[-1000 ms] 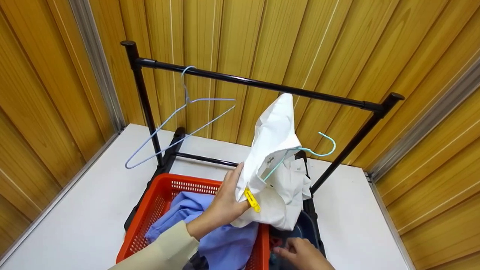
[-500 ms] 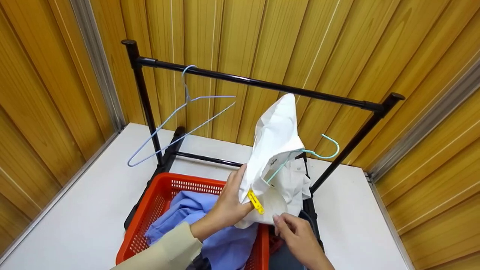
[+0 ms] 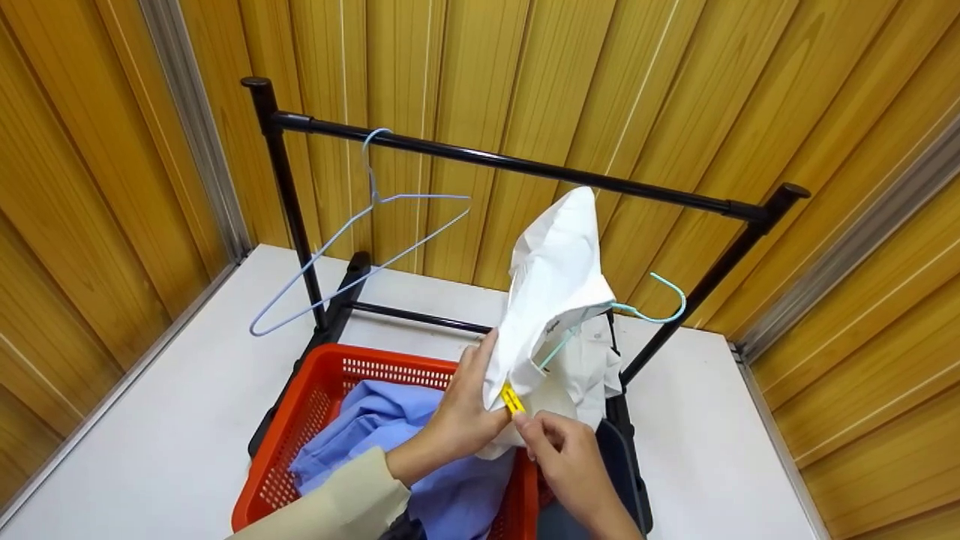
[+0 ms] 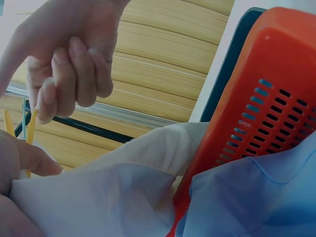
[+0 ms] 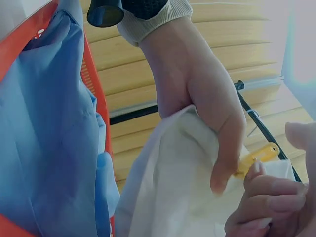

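My left hand (image 3: pixel 461 416) grips the edge of a white shirt (image 3: pixel 555 247), fingers behind the cloth. A mint-green hanger (image 3: pixel 664 320) sits inside the shirt, its hook sticking out to the right. On the shirt's near edge, beside my left thumb, is a yellow clothespin (image 3: pixel 512 397). My right hand (image 3: pixel 570 454) pinches the lower end of this clothespin. In the right wrist view, the clothespin (image 5: pixel 264 154) shows between both hands. The left wrist view shows the curled fingers of my right hand (image 4: pixel 74 74) at one leg of it.
A black clothes rack (image 3: pixel 495 160) stands behind, with a pale blue hanger (image 3: pixel 315 259) on its bar. Below is a red basket (image 3: pixel 319 356) holding a blue garment (image 3: pixel 397 405). A dark bin (image 3: pixel 622 465) stands right of it. Wooden panels form the walls.
My right hand has risen from the dark bin and moved left to the clothespin. The shirt and hanger have shifted slightly right in my left hand's grip.
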The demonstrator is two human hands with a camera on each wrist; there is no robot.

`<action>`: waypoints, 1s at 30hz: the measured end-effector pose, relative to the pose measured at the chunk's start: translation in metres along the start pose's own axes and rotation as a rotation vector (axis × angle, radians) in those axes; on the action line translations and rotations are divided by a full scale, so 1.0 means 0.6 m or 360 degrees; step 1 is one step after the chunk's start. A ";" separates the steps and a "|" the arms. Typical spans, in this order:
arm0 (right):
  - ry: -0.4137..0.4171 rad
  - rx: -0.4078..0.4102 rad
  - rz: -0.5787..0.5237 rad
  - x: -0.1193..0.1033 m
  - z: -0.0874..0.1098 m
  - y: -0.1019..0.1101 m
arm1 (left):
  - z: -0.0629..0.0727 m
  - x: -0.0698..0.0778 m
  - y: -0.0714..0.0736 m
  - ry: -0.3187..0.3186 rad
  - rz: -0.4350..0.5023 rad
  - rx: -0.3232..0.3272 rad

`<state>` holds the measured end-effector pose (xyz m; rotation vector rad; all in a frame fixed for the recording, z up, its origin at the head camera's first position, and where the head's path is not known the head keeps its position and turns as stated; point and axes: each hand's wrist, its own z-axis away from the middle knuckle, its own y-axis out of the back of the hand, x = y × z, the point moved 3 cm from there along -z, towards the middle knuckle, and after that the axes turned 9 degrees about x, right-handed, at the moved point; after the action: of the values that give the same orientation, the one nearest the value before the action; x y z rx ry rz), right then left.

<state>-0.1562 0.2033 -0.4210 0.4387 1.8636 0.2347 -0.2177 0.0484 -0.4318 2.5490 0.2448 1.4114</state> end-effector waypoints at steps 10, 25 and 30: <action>-0.0015 -0.0010 -0.0042 -0.002 -0.002 0.000 | 0.002 -0.003 0.001 0.0024 0.0029 -0.0002; 0.0198 0.0073 -0.0165 0.003 0.013 0.016 | -0.005 -0.014 0.008 0.0055 0.0029 0.0041; 0.0236 0.0103 -0.0075 0.023 0.019 0.031 | -0.007 -0.014 0.010 0.0039 0.0034 0.0054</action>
<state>-0.1458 0.2253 -0.4296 0.4306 2.0287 0.1793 -0.2255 0.0408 -0.4349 2.5703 0.2484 1.4596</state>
